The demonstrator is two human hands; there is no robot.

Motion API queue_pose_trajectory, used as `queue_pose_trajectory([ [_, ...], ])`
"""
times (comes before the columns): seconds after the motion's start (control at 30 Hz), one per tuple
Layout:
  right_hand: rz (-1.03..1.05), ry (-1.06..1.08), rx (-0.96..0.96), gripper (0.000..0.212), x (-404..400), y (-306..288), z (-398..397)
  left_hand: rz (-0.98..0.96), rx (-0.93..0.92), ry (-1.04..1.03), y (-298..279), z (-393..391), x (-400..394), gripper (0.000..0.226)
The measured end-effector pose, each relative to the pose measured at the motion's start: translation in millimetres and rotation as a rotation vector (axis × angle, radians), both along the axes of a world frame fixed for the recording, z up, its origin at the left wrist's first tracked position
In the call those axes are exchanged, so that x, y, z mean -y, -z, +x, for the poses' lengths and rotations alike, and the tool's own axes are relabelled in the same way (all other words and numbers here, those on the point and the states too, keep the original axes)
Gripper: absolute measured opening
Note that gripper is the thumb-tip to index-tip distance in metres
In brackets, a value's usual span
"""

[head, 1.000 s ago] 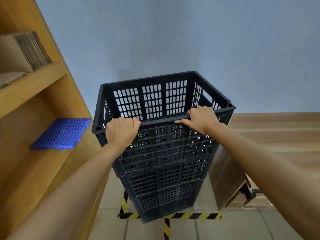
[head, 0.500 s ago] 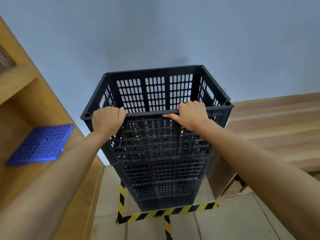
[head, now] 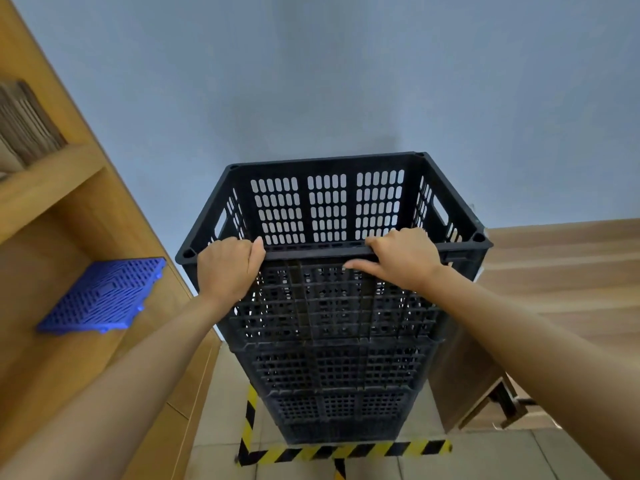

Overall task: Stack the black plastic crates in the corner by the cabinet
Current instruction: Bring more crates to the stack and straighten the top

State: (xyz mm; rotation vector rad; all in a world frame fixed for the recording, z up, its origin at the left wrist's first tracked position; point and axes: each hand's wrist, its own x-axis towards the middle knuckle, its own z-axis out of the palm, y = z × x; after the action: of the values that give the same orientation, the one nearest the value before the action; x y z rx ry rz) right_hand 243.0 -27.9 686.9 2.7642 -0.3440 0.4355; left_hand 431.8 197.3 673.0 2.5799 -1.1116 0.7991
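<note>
Steadying the top crate on the stack

Head view: left hand (head: 227,268) curls over the top crate's (head: 329,209) near rim, right hand (head: 403,259) hooks it too, thumb along the front, likely seating it square. Stack (head: 336,368) stands inside the striped floor tape (head: 346,450), between the left cabinet (head: 69,216) and right desk (head: 561,271).

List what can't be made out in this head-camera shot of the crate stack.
- Floor of the top black slotted plastic crate: hidden by its own near wall.
- Fingers of the left hand and right hand: the tips curl over the rim, out of sight.
- Number of crates in the stack: lower tiers blend together.
- Stacked brown cardboard on the wooden shelf: cut off by the left edge.
</note>
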Motion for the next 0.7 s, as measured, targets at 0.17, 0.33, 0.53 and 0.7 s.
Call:
queue_pose_trajectory([
  [0.17,0.004,-0.028,-0.021,0.082,15,-2,-1,-0.003,-0.014,-0.015,-2,-11,8,0.06],
  [0.33,0.013,-0.055,-0.021,0.081,31,-3,-3,0.002,-0.01,-0.038,-2,-24,18,0.063],
  [0.53,-0.013,-0.086,-0.01,0.084,43,-2,-3,0.003,-0.033,-0.053,-4,-29,25,0.067],
  [0.7,-0.045,-0.104,-0.037,0.087,61,-6,-3,-0.009,-0.034,-0.059,-4,-38,37,0.067],
])
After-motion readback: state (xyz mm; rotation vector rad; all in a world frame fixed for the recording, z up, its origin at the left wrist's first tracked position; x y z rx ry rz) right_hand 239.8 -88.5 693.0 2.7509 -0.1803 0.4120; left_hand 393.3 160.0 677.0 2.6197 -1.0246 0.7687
